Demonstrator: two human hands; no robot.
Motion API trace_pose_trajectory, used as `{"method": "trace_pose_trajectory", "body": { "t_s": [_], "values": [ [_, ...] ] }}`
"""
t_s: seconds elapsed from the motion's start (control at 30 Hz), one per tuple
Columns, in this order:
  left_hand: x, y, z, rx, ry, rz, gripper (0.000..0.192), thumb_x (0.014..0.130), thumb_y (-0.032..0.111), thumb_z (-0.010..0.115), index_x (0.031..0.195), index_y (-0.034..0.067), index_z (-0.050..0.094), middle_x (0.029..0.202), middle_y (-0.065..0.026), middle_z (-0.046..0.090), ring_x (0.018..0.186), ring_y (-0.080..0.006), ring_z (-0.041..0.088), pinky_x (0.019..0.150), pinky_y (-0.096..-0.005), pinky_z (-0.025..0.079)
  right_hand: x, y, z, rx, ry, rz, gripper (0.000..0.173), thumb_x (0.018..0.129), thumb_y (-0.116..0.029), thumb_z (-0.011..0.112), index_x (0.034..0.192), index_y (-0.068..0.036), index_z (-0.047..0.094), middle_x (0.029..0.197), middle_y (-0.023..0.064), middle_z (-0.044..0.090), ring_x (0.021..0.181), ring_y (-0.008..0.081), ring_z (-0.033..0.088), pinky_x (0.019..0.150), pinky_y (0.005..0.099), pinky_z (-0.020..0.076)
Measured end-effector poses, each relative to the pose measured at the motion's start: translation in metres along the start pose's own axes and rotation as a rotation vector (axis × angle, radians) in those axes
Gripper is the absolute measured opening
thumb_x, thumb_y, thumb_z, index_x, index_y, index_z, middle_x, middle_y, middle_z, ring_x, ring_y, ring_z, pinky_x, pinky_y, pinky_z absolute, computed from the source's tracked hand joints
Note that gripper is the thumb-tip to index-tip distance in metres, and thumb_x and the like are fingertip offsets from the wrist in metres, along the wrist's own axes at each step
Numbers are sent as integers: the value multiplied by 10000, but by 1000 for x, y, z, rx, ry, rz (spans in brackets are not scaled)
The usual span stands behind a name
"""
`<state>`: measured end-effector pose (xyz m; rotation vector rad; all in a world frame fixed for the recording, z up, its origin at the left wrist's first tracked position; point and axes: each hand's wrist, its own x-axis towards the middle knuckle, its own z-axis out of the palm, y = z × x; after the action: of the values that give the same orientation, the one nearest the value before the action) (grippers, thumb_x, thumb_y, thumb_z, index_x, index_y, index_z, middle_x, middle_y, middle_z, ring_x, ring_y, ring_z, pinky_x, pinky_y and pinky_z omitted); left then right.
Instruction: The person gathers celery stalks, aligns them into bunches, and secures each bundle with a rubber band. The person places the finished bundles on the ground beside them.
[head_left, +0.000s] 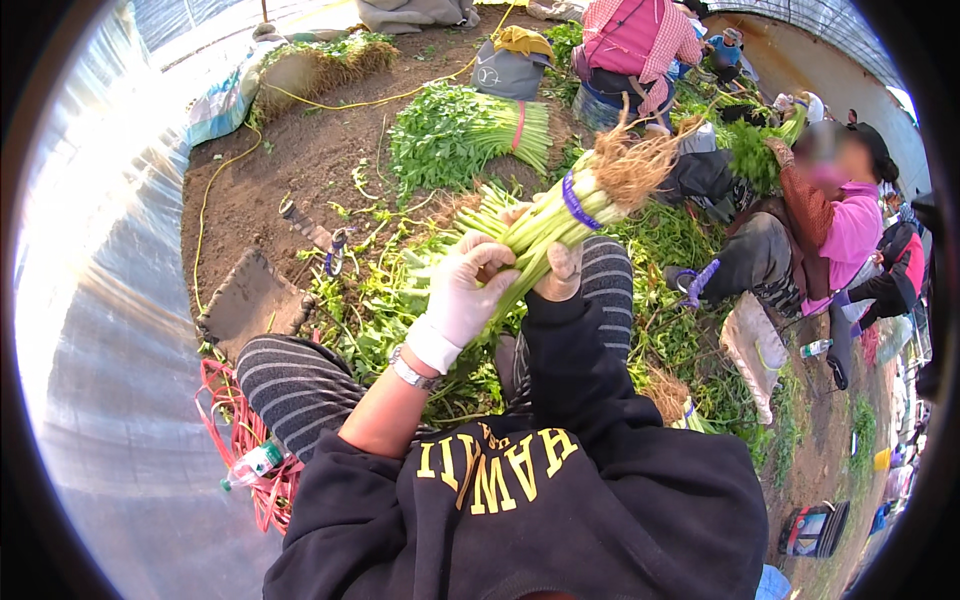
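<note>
A bunch of celery (540, 232) with brown roots and a purple band near the root end is held tilted before me, its roots to the upper right. Around its stalks is my right hand (564, 271), gloved, with the thumb in front. My left hand (474, 274), in a white glove, touches the lower left side of the bunch with bent fingers and thumb; whether it pinches a stalk is unclear. More pale stalks (424, 274) and loose green leaves (465, 386) lie below and behind the hands, between my knees.
A large red-banded celery bundle (480, 131) lies ahead, near a grey bag (510, 71). Pink straps (225, 420) and a plastic bottle (259, 461) are beside my left knee. Purple bands (336, 253) lie on the soil. Co-workers sit ahead and at right, one holding celery (757, 154).
</note>
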<state>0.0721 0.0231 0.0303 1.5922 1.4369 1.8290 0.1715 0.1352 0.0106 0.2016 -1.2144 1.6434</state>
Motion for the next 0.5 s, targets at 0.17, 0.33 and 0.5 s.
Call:
{"method": "trace_pose_trajectory", "body": {
  "t_s": [0.17, 0.33, 0.5],
  "values": [
    [17, 20, -34, 80, -444, -205, 115, 829, 66, 662, 899, 61, 570, 848, 23, 497, 709, -83, 469, 640, -221, 412, -5, -8, 2, -99, 5, 80, 621, 766, -327, 708, 1216, 32, 476, 1083, 180, 616, 1006, 295, 621, 911, 414, 494],
    [45, 53, -61, -481, -454, -611, 63, 851, 117, 529, 820, 63, 516, 801, -38, 604, 647, -154, 609, 624, -277, 493, -4, -10, 8, -154, -9, 184, 625, 750, -374, 737, 1185, 15, 512, 1047, 113, 637, 928, 204, 635, 820, 338, 516],
    [87, 85, -55, -1139, -167, -325, 153, 853, 100, 451, 758, -6, 507, 775, -162, 550, 606, -249, 554, 600, -293, 500, -11, 6, 23, -241, -18, 247, 681, 737, -358, 770, 1241, -1, 485, 1063, 89, 625, 928, 197, 629, 822, 342, 518]
  ]
}}
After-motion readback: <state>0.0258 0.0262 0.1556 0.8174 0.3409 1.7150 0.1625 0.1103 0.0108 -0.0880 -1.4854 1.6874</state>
